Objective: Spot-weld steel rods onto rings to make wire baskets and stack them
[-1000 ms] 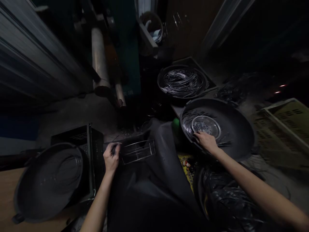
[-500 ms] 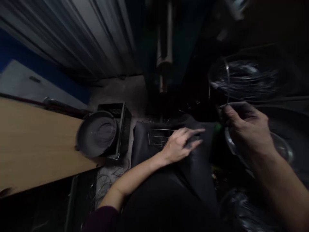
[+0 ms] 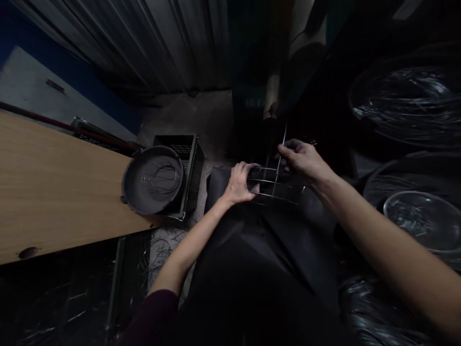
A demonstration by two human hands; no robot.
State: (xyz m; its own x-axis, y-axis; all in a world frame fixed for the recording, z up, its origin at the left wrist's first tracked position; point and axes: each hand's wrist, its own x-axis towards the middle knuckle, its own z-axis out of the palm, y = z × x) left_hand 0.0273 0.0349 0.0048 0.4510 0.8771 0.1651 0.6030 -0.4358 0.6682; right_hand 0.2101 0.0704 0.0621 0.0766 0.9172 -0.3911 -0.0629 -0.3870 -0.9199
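My left hand [image 3: 239,183] is closed around the left end of a small frame of curved metal wires [image 3: 266,181], held just above the dark apron [image 3: 230,230] on my lap. In my right hand [image 3: 300,158] a thin metal rod [image 3: 285,132] is pinched between thumb and fingers. The rod stands steeply and crosses the curved wires near their middle. Whether it touches them I cannot tell. Above the hands, a round machine shaft [image 3: 272,93] points down; its lower end is in shadow.
On the left, a round dark tub [image 3: 153,180] with a wire piece rests on a crate [image 3: 192,178] beside a wooden board [image 3: 61,187]. At the right are a bin of metal wires [image 3: 406,105] and a clear bowl of small metal pieces [image 3: 423,218]. More wires [image 3: 367,307] lie lower right.
My right hand has come left from beside the wire bin, bringing the rod over the wire frame. My left hand has moved left and now grips the frame's end. The view has shifted too.
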